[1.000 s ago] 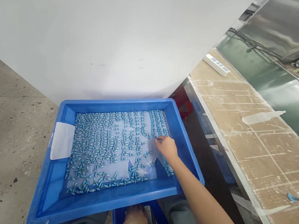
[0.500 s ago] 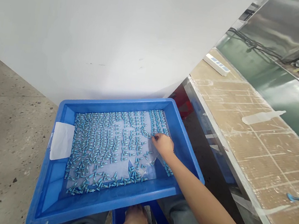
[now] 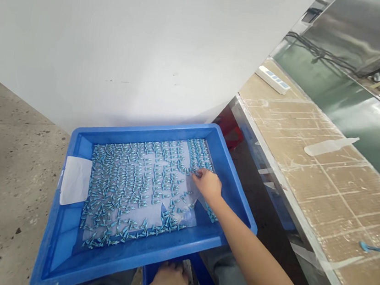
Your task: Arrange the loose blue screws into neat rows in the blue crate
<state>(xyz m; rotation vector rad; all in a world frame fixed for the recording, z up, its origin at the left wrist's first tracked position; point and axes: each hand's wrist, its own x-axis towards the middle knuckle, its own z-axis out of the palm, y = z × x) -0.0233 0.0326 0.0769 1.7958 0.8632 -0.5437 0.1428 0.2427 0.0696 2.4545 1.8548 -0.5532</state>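
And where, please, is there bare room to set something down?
On the brown worktop, between the power strip and the white flat piece. In the blue tray, some pale sheet shows between the rows of blue parts and the near heap; the left half is crowded.

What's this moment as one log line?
right hand: at blue parts, in blue tray | left hand: below tray edge | grips: unclear
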